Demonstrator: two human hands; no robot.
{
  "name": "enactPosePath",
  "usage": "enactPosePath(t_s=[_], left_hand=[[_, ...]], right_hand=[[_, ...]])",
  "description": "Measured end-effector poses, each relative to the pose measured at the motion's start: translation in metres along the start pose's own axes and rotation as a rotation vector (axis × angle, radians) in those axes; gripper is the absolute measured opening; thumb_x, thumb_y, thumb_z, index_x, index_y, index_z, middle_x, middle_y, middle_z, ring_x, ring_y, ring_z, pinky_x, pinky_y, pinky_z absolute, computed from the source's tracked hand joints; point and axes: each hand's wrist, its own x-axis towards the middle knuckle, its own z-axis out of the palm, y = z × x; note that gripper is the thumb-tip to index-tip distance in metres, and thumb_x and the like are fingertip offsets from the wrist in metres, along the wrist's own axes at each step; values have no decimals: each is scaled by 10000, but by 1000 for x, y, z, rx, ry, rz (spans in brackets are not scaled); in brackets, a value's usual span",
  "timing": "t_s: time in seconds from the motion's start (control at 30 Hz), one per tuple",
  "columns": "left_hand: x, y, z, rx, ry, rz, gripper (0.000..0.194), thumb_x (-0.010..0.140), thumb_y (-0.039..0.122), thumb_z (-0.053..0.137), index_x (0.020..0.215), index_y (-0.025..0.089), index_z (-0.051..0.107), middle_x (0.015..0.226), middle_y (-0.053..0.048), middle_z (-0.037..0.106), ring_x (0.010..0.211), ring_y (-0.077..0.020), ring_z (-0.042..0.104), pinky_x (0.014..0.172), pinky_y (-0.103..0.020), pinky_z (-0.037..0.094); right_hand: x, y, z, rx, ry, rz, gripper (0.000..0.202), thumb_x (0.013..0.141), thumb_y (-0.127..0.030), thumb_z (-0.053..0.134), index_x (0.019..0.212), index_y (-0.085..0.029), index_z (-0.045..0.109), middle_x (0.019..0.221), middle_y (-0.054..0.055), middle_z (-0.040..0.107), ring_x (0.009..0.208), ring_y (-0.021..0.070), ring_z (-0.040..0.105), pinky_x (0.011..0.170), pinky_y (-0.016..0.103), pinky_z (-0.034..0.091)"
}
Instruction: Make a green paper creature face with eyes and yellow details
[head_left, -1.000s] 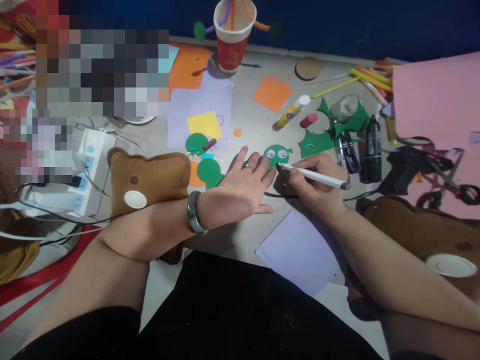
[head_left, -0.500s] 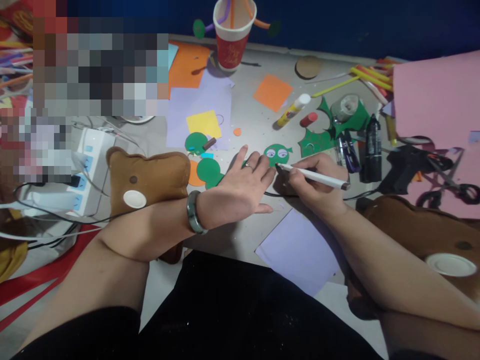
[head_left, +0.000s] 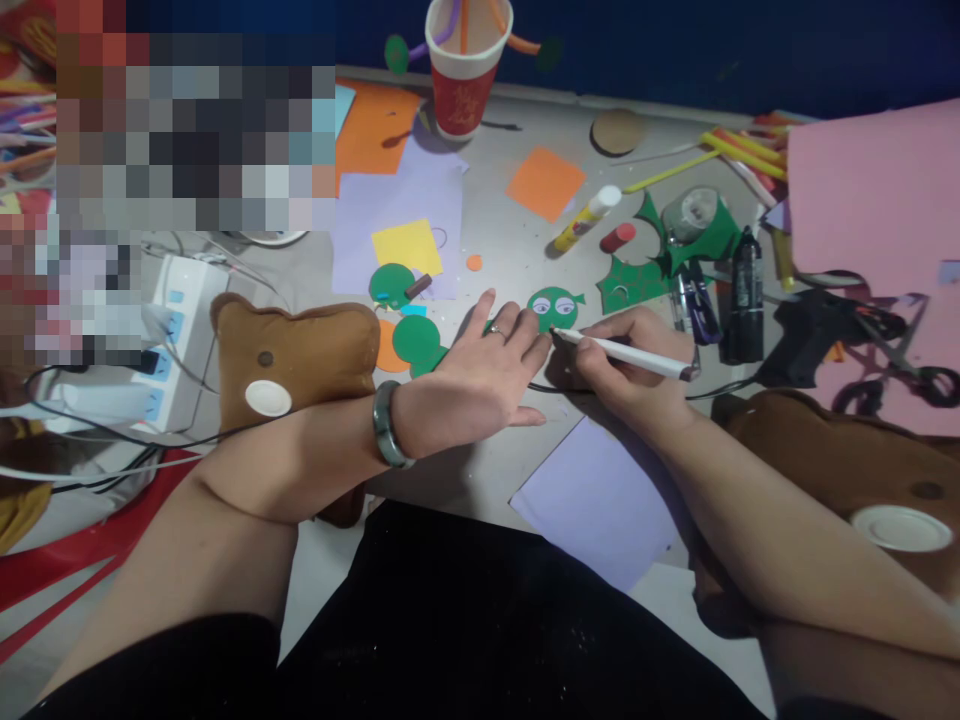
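The right hand (head_left: 637, 365) has its fingers closed round a white marker (head_left: 630, 353), whose long axis runs nearly crosswise: blunt end to the right, dark tip leftward and a little away from the person. That tip meets the lower edge of the green paper face (head_left: 553, 310) (two big drawn eyes looking up at us), which lies on the surface (head_left: 517, 135) beyond and left of the marker-holding fingers. The left hand (head_left: 480, 385) is nearer it, palm down, gripping nothing, fingers loosely spread, the tips at the face's lower left; whether they press on the paper, I can't quite tell from here.
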Motion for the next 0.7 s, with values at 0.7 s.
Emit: enactPosePath(t_s=[0.7], left_hand=[[1, 0, -5, 2, -35, 2, 870, 1027, 641, 595, 1627, 34, 426, 1686, -278, 433, 1582, -420, 386, 1339, -635, 131]], right_hand=[[0, 8, 1, -46, 29, -117, 125, 894, -387, 693, 821, -290, 662, 742, 29, 760, 607, 230, 704, 561, 387, 541]])
